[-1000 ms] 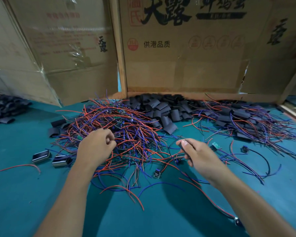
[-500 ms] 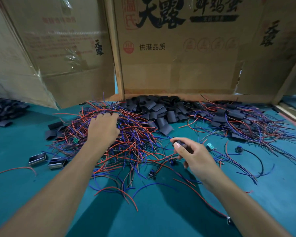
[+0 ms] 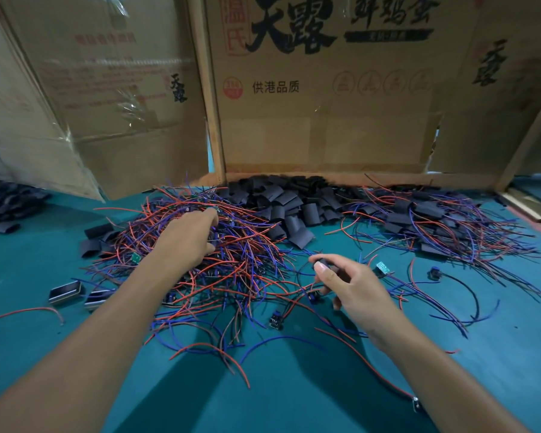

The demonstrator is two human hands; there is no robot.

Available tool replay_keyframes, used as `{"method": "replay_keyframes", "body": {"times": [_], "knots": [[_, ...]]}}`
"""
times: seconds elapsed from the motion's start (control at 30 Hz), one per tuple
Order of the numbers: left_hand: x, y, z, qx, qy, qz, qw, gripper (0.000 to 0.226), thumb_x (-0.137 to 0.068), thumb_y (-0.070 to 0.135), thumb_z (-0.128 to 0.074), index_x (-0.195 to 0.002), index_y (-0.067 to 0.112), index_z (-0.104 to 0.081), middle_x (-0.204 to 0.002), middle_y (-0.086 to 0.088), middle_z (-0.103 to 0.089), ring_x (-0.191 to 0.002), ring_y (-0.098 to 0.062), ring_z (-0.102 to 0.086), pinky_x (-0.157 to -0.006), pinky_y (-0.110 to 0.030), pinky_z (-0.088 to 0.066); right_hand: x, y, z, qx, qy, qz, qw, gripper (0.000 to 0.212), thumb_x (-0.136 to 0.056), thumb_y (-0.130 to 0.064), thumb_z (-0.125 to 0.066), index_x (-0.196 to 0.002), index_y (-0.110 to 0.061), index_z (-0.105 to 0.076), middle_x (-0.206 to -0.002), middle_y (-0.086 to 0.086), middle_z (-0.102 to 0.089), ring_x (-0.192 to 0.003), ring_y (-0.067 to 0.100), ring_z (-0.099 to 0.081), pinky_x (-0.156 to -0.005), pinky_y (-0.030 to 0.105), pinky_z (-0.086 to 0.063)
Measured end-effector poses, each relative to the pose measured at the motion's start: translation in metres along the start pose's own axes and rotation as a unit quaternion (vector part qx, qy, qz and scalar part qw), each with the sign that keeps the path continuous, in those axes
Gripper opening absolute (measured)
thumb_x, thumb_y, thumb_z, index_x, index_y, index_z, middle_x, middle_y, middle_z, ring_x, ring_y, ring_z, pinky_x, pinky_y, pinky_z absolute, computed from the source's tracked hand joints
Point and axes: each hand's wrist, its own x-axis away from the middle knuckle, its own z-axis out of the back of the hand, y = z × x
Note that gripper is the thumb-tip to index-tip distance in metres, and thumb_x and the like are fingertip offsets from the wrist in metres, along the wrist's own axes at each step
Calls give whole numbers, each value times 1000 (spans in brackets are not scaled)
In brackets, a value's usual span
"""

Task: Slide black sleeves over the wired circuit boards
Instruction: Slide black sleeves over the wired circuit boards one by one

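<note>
While both forearms reach out over the bare teal desk (image 3: 294, 401), the nearest band of its surface carries only a few stray red and blue leads, so there is room to draw a board back toward the body. Right hand (image 3: 353, 292): grip clenched on a small black sleeve (image 3: 325, 264), pinched between thumb and forefinger and held just above the desk, probably kept ready to receive a board. Left hand (image 3: 188, 239): laid on top of the tangled heap of wired circuit boards (image 3: 225, 257), fingertips buried among the leads; whether that grip has closed on anything, cannot tell. Judgement: this is the search step, fishing one board out of the tangle. Loose boards lie near the heap's front edge, one small dark board (image 3: 276, 320) and a green one (image 3: 383, 267) just right of the right hand. Two small metal-cased parts (image 3: 65, 291) sit at the heap's left edge. Farther back, a pile of spare sleeves (image 3: 288, 204) lies against the cardboard wall (image 3: 325, 126), within reach of either hand. Far right, a second heap (image 3: 444, 223) mixes leads and sleeves, apparently finished pieces. Cardboard closes the rear; open space runs left and right only. Snagging neighbouring leads is the likely risk.
</note>
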Motion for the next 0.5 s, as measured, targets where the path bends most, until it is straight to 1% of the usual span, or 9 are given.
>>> {"method": "replay_keyframes", "body": {"times": [0.07,0.17,0.23,0.27,0.33,0.37,0.43,0.47,0.5], "knots": [[-2,-3,3,48,22,12,999,23,-87,17,-76,-103,12,-60,-102,-8,-61,-90,-27,-55,-82,-38,-48,-1,0,0,-11,0,-5,1000,15,-96,-32,-57,-101,-30,-70,-81,1,-66,-66,13,-59,-54,34,-40],[-3,-6,7,95,79,33,992,17,-85,18,-78,-96,9,-69,-93,-7,-58,-83,-25,-54,-78,-37,-47,-2,-1,0,-10,-4,-1,1000,18,-95,-36,-55,-100,-26,-69,-81,2,-72,-62,14,-60,-50,21,-36],[1,-3,10,77,129,43,988,15,-85,22,-77,-96,13,-71,-89,-6,-57,-83,-28,-56,-74,-39,-49,-3,-1,1,-12,-4,0,1000,17,-96,-34,-56,-100,-23,-68,-82,4,-72,-59,15,-58,-47,13,-35],[5,-1,11,63,157,48,984,14,-86,25,-76,-97,17,-71,-88,-6,-60,-85,-30,-59,-73,-40,-50,-4,0,2,-11,-4,0,1000,16,-96,-33,-57,-100,-21,-67,-82,6,-73,-58,15,-57,-47,11,-35],[15,3,13,52,210,56,975,13,-87,31,-74,-98,24,-71,-84,-4,-68,-89,-32,-63,-73,-42,-54,-4,2,3,0,-7,0,1000,14,-96,-31,-58,-99,-21,-66,-82,6,-73,-58,14,-57,-47,10,-36],[20,5,14,73,236,54,968,12,-87,32,-72,-97,27,-70,-79,-1,-69,-86,-31,-65,-72,-42,-54,-5,2,3,4,-9,1,1000,14,-96,-32,-57,-99,-21,-66,-82,5,-73,-58,14,-57,-47,11,-36],[28,11,16,197,289,42,936,7,-87,26,-69,-93,28,-66,-65,6,-68,-73,-25,-69,-69,-40,-56,-5,3,3,2,-11,3,1000,15,-96,-32,-57,-99,-22,-67,-82,6,-72,-58,14,-57,-47,11,-36],[31,15,17,293,305,33,906,9,-88,20,-66,-94,27,-64,-64,5,-69,-66,-19,-71,-67,-39,-57,-6,3,3,2,-11,5,1000,15,-96,-33,-57,-99,-22,-67,-82,6,-72,-58,14,-57,-47,11,-35],[34,21,17,389,303,27,869,16,-89,13,-63,-98,26,-63,-70,2,-71,-65,-16,-72,-65,-38,-59,-6,3,3,2,-11,6,1000,15,-96,-33,-57,-99,-23,-67,-82,6,-72,-58,14,-57,-46,11,-35]]}}
